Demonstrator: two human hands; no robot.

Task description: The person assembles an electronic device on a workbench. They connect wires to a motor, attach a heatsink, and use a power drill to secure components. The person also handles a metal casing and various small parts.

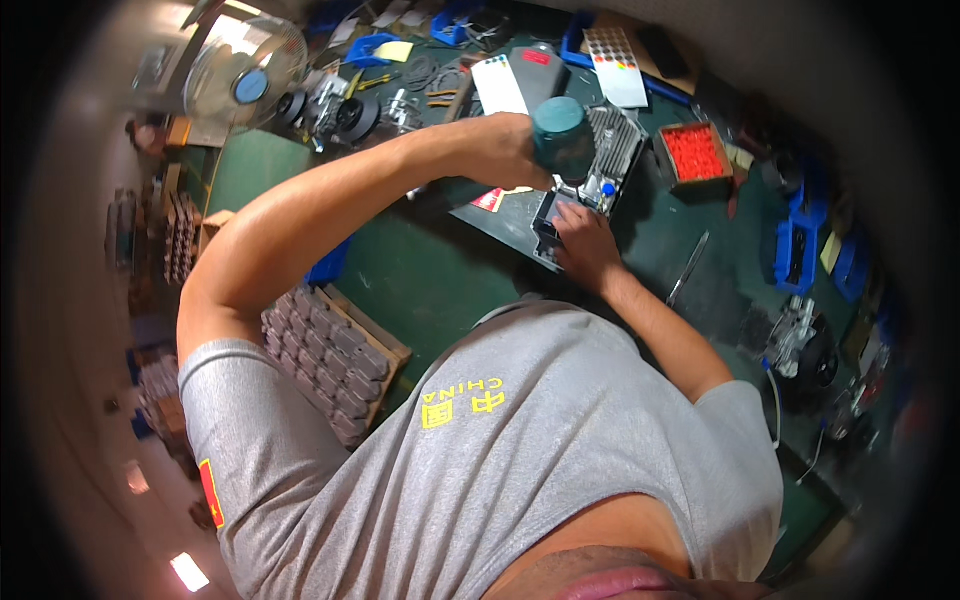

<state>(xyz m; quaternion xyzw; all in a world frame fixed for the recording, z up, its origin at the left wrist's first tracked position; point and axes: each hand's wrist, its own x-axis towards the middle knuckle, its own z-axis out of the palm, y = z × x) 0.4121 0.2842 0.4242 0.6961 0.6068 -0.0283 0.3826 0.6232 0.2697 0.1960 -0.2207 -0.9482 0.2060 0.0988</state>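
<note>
Left grip (500, 150) clamps a teal-topped cylinder (562, 125)! Beside it, right grip (586, 238) touches a black housing (546, 220), perhaps steadying it; whether closed, can't tell.

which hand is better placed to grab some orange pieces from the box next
Probably the right hand: it is nearer the box of orange pieces and appears only to rest on the assembly. The left hand is wrapped around the teal tool.

green workbench (420, 290), crowded around its edges
on its top: a finned grey housing (620, 138), a box (664, 163) of red pieces (695, 152), a slim tool (690, 268), a blue bin (782, 250), a metal-and-black assembly (797, 328).
</note>
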